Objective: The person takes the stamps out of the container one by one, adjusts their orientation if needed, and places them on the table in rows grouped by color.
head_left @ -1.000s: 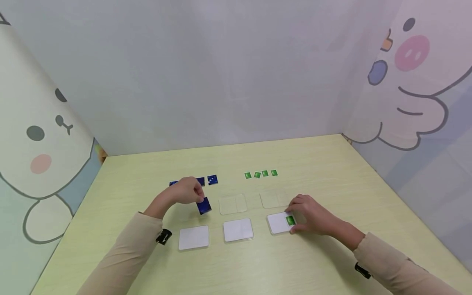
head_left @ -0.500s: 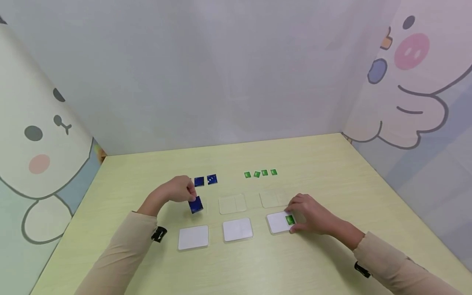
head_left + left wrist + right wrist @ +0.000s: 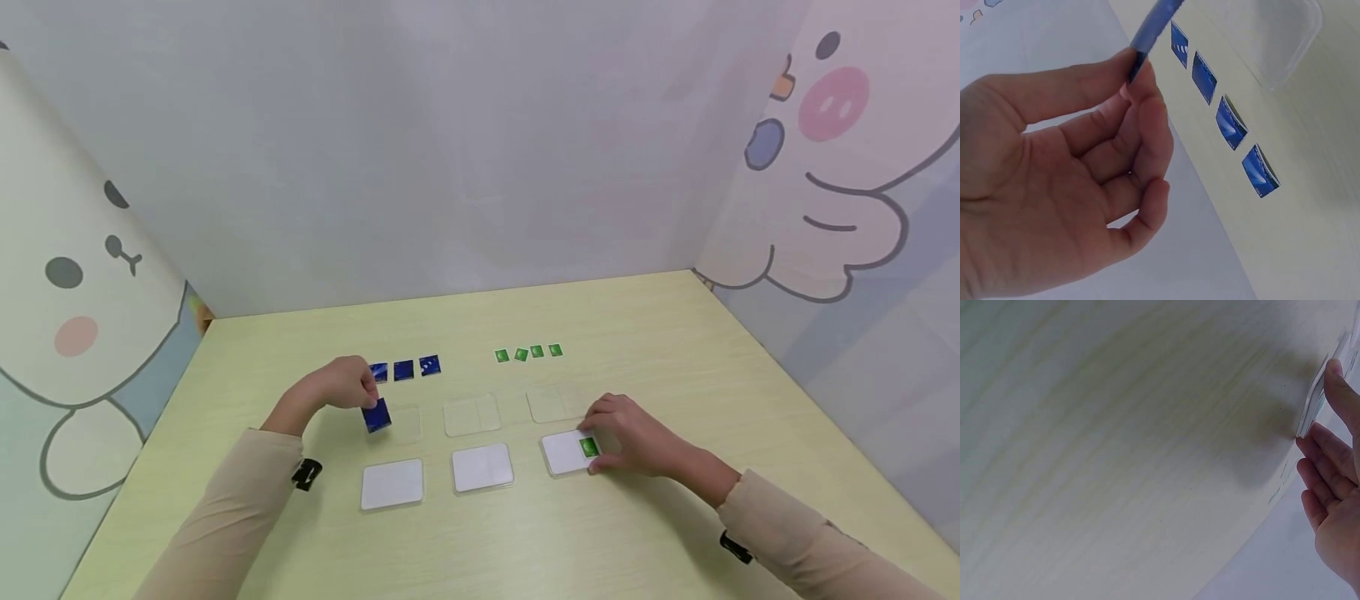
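Note:
My left hand [image 3: 337,383] pinches a small dark blue square card [image 3: 377,415] between thumb and fingertips. In the left wrist view the same blue card shows edge-on, above the loosely curled other fingers. The card overlaps a clear flat plastic case [image 3: 407,426] in the head view. At the right, my right hand [image 3: 633,437] grips the right end of a flat white-faced case [image 3: 561,452], thumb on the near edge and fingers on the far edge. A small green square [image 3: 588,447] lies on that end of the case. The right wrist view shows the case's thin side [image 3: 1311,403].
Behind the left hand lie several blue squares [image 3: 403,370] in a row. Several green squares [image 3: 521,354] lie further right. Two more clear cases [image 3: 472,415] and two more white-faced cases [image 3: 392,484] are on the pale wooden table [image 3: 480,550].
My left hand has moved left with the blue card, uncovering more of the blue row and the clear case. The right hand has stayed on the white-faced case.

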Tool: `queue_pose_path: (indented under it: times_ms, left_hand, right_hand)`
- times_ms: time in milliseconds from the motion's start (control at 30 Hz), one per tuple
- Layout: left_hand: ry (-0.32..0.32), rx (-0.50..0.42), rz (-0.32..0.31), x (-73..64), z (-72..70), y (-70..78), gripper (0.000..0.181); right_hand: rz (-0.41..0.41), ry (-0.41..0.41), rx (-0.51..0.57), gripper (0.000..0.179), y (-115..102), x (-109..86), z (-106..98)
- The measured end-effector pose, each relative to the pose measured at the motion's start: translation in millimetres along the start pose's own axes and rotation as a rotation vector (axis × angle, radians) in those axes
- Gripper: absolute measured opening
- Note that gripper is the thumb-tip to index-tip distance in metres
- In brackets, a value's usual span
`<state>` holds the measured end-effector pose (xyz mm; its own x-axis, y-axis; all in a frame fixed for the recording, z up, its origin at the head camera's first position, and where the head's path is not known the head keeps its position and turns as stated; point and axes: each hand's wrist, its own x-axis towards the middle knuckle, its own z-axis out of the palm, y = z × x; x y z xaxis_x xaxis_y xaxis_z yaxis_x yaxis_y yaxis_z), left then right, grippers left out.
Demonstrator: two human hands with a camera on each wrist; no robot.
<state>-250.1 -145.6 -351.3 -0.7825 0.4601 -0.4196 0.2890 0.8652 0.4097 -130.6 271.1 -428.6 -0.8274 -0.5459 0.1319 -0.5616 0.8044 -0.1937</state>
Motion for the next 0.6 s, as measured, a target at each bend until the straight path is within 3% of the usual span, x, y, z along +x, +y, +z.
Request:
queue_pose_path:
  times_ms: [433, 600]
  left_hand:
    - [-0.011, 0.045, -0.052, -2.6, -9.9, -14.6, 0.008]
    - [-0.004, 0.054, -0.078, -6.1, -13.0, -18.2, 0.018]
  right_hand:
    - [-0.001, -0.006, -0.005, 0.047, 0, 0.8, 0]
    - [0.013, -0.020, 0.002, 0.047, 0, 0.8, -1]
